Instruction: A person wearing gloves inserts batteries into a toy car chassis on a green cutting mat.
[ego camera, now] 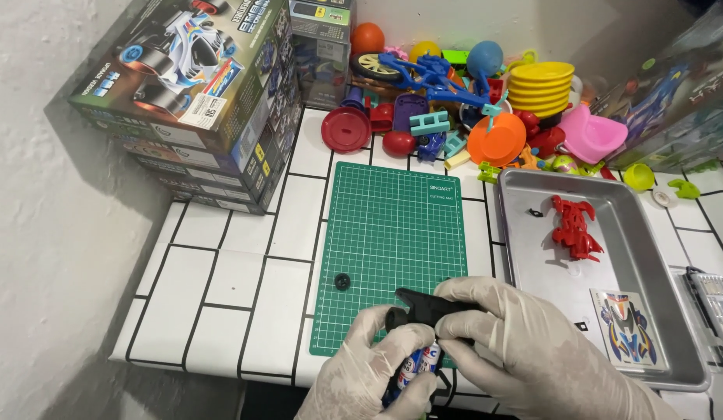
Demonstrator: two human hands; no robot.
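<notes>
A: Item nearest?
B: Black plastic toy-car part (423,305), near edge of green cutting mat (392,241); left hand (377,365) fingers curl under it, right hand (509,342) fingers pinch its right end.
A: Beyond?
B: Small black wheel (343,281) left; metal tray (532,257) right.

— What carries everything here?
— A worktop (229,272) of white rectangular tiles with dark grout lines, set in a corner.
— And the walls?
— A rough white plastered wall (42,194) on the left, a smoother white wall (579,31) behind. Light is even, shadows soft.
</notes>
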